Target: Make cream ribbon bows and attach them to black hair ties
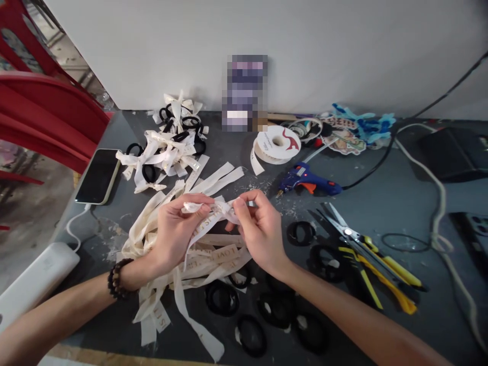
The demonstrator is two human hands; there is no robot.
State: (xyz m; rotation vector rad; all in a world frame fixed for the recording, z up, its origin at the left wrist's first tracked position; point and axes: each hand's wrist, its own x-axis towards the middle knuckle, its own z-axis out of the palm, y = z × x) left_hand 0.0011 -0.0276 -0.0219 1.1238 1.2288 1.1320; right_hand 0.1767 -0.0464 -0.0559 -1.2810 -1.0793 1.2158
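Both my hands pinch one white printed ribbon (208, 223) above the table, and it is looped into a bow shape between them. My left hand (179, 223) grips a loop on the left side, thumb against fingers. On the right, my right hand (261, 229) pinches near the middle, its fingertips partly hiding the ribbon there. Below lies a heap of cut ribbon strips (224, 254) with gold lettering. Several black hair ties (222, 298) are spread in front and to the right of the heap, some with small white patches.
Bow hair ties (168, 152) are piled back left. Behind my hands are a ribbon spool (277, 145) and a blue glue gun (307, 180) with a cord. Scissors (348, 231) and yellow-handled tools lie right. A phone (98, 175) and white power bank (40, 279) sit left.
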